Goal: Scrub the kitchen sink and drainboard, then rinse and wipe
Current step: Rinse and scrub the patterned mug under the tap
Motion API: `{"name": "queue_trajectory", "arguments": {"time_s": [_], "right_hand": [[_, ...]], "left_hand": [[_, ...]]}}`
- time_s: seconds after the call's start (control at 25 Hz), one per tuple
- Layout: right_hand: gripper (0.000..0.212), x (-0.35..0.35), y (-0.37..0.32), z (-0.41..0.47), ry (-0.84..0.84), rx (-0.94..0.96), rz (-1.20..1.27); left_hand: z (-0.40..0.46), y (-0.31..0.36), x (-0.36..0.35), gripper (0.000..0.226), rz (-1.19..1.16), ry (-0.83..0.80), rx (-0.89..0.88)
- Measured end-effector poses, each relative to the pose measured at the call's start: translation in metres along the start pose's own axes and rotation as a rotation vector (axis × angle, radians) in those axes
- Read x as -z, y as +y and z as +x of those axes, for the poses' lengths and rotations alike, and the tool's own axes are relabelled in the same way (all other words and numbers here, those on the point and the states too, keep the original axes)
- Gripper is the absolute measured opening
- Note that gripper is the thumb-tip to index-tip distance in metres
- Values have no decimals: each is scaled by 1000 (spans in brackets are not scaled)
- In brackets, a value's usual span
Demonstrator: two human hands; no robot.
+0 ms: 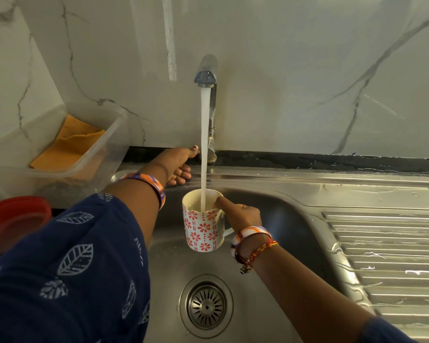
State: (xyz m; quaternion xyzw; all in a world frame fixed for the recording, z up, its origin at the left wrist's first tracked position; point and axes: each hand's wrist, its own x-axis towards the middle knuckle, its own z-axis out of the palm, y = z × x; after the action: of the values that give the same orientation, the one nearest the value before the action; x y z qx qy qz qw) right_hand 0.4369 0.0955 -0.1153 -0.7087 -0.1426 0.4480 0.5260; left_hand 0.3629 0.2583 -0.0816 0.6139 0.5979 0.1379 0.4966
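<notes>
Our sink (270, 243) fills the lower middle, its bowl bare but for the drain (206, 305) near the front, and the ribbed drainboard (386, 256) runs off its right edge, beaded with water. Behind them the counter's dark back strip meets the marble wall. A clear tub (89, 154) with an orange cloth (70, 142) sits at the counter's back left corner, a red lid (15, 219) just in front of it.

The tap (206, 78) stands at the back edge and runs a full stream into the mug (202, 221), which we hold over the bowl's back part. Our right hand (240, 216) grips the mug by its handle, thumb hooked over the rim. Our left hand (181, 162) reaches to the tap's base, fingers loosely curled; whether it grasps a lever we cannot tell.

We judge this the rinse: filling the mug to pour over the steel. To do it well, we keep the mug level under the stream, shut the tap before it brims, then pour from the drainboard's far edge towards the bowl. There is free room to swing right; the tub crowds the left.
</notes>
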Motion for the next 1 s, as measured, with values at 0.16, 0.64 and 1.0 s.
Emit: {"name": "queue_trajectory", "arguments": {"time_s": [0.16, 0.64, 1.0], "right_hand": [[25, 0, 1, 1, -11, 2, -5], [27, 0, 32, 5, 10, -15, -17], [31, 1, 45, 3, 3, -47, -1]], "left_hand": [[0, 0, 0, 57, -4, 4, 9], [0, 0, 0, 58, -5, -1, 23], [-3, -1, 1, 58, -8, -3, 10]]}}
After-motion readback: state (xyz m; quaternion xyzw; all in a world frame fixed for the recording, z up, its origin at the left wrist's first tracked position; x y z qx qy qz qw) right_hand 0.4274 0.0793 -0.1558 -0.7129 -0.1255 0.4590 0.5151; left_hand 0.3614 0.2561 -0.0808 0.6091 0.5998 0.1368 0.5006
